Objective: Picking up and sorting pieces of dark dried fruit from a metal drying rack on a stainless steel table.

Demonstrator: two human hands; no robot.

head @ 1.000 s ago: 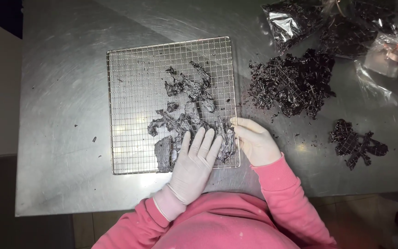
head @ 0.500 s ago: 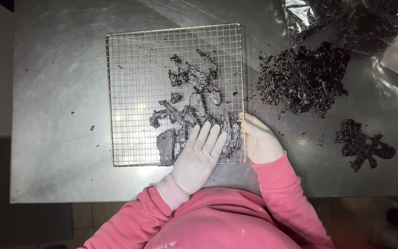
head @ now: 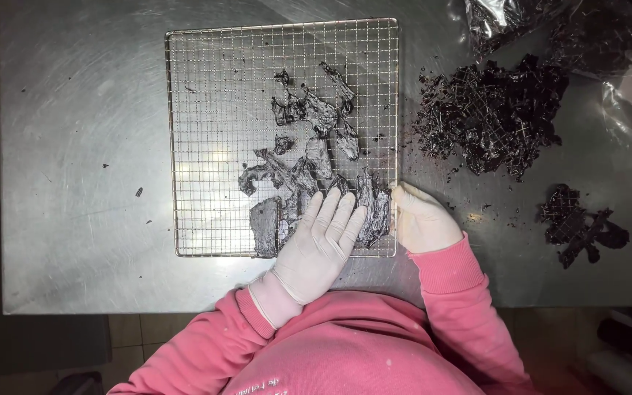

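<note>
Two gloved hands worked one wire rack point(head: 221, 132) on the tabletop point(head: 74, 110): the left hand point(head: 320, 241) lay flat, fingers released, on dark sheets point(head: 309, 168) at the rack's near-right corner; the right hand point(head: 418, 219) gripped that edge. Brittle sheets might crumble under pressure. Two loose piles point(head: 491, 110) lay right of the rack.

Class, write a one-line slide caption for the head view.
Gloved left hand and right hand press dark crumpled sheet pieces on a square wire rack atop a steel table.

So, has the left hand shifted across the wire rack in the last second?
No. The left hand lies flat on the same dark sheets by the front right corner of the wire rack. Only the camera view has shifted.
</note>
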